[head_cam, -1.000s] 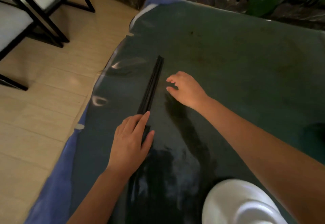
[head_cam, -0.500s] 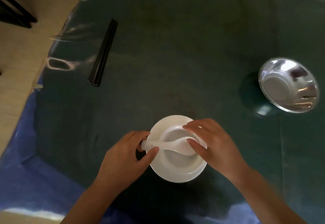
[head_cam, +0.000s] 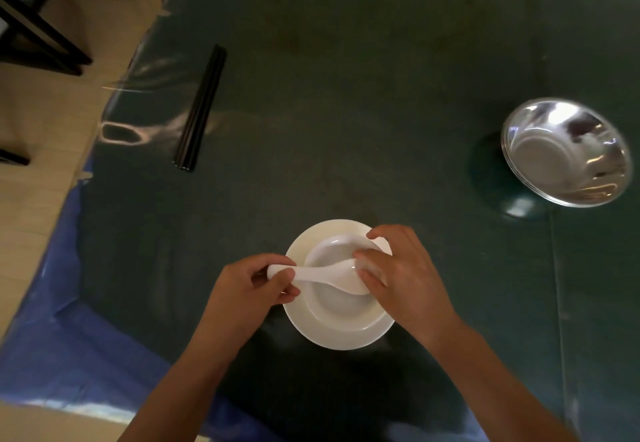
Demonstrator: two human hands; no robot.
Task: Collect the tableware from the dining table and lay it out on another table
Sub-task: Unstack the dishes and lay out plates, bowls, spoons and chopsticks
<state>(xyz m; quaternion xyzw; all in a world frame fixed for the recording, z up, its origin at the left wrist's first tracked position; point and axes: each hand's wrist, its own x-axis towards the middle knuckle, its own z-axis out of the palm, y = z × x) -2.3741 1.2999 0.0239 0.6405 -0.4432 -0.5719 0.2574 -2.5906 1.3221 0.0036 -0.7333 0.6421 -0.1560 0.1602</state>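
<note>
Now, head view, items on the table (head_cam: 346, 95), which wears a dark green cover under clear film, with blue cloth showing at its near-left corner.

Item: white plate (head_cam: 346, 336), near the table's near edge, roughly central. A white bowl (head_cam: 341, 306) sits inside it.

Item: white spoon (head_cam: 325, 273), lying across the bowl, its scoop over the bowl's hollow and its handle reaching out past the bowl's left rim.

Item: left hand (head_cam: 247, 289), fingers and thumb curled round the spoon's handle end, pinching it.

Item: right hand (head_cam: 398, 275), fingers bent over the bowl's right rim, grasping it, with fingertips at the spoon's scoop end; whether they press on the scoop cannot be told.

Item: black chopsticks (head_cam: 201, 109), a pair lying side by side and touching, near the table's left edge, well apart from the plate.

Item: steel bowl (head_cam: 564, 150), shiny, tilted, near the table's right edge, well apart from both hands.

Off the table: dark chair legs (head_cam: 38, 36) on pale floor tiles beyond the far-left corner.
</note>
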